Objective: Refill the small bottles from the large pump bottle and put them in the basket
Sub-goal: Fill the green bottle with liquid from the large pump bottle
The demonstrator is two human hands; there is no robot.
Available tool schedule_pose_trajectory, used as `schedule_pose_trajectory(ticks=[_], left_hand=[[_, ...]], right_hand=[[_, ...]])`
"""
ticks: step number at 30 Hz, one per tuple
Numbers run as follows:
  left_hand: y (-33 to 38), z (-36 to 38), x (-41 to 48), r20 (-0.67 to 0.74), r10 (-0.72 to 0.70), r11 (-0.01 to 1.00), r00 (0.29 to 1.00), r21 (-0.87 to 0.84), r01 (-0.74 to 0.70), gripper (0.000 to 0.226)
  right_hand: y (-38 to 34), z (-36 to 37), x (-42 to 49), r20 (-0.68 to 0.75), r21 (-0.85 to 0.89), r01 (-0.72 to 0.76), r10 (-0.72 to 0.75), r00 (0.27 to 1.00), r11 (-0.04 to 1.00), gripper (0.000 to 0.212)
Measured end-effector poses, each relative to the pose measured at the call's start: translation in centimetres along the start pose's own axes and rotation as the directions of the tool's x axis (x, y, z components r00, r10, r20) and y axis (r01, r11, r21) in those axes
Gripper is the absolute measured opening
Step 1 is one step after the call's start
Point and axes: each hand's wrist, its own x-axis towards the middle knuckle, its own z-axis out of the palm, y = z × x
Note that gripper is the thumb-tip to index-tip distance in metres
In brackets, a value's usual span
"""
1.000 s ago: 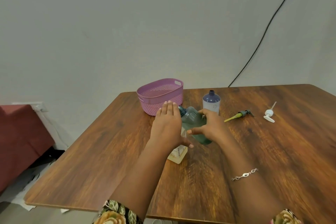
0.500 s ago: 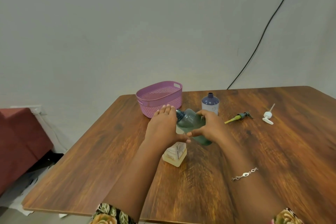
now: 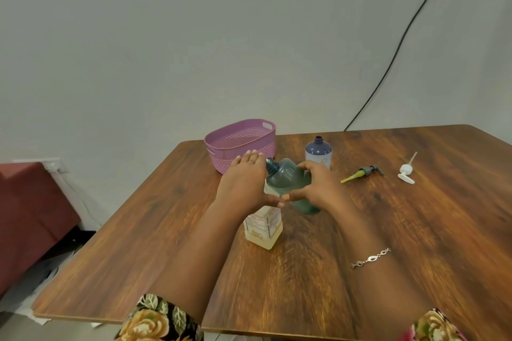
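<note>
**Step in hand (judged).** Transfer of liquid between two bottles near the middle of the surface. Nothing seen in the basket; no bottle finished.

**Hands.**
- Right hand: fingers and thumb curled round the teal bottle. Bottle uncapped, raised and tilted, neck pointing up and toward the left edge.
- Left hand: fingers straight and together, thumb out toward the right thumb, spread over the top of the clear square bottle. No grip visible. Contact of palm with bottle top hidden; cannot tell.

**Position of task items.**
- Clear square bottle: upright on the surface, directly under the teal bottle, pale yellow liquid in the lower part. Mouth masked by the left hand, so direction of pour impossible to tell.
- Purple bottle: upright, uncapped, toward the far edge, just beyond the right hand.
- Basket: near the far left corner, just beyond the left fingertips.

**Next move (judged).**
1. Align mouth to mouth before tipping further.
2. Steady the lower bottle with the left hand.
3. Pour slowly; narrow necks, high risk of spill onto the wood.
4. Refit a pump head, then carry to the basket.

**Count.**
- Bottles: three (teal, clear square, purple), all without pumps.
- Pump heads: two, loose toward the far right corner: green-stemmed pump head and white pump head, well apart from the bottles.
- Baskets: one.
- Hands: two.
</note>
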Motion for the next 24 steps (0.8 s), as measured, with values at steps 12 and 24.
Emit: schedule_pose_trajectory(ticks=[12,24], left_hand=[[-0.5,-0.8,-0.1,0.092,0.003,0.998,0.996,-0.059,0.003,0.107],[0.5,0.2,-0.7,0.024,-0.026,0.999,0.999,0.031,0.025,0.104]], right_hand=[[-0.4,-0.5,-0.4,0.017,-0.013,-0.039,0.039,0.999,0.999,0.072],[-0.2,-0.1,-0.9,0.009,0.015,-0.05,0.05,0.999,0.999,0.07]])
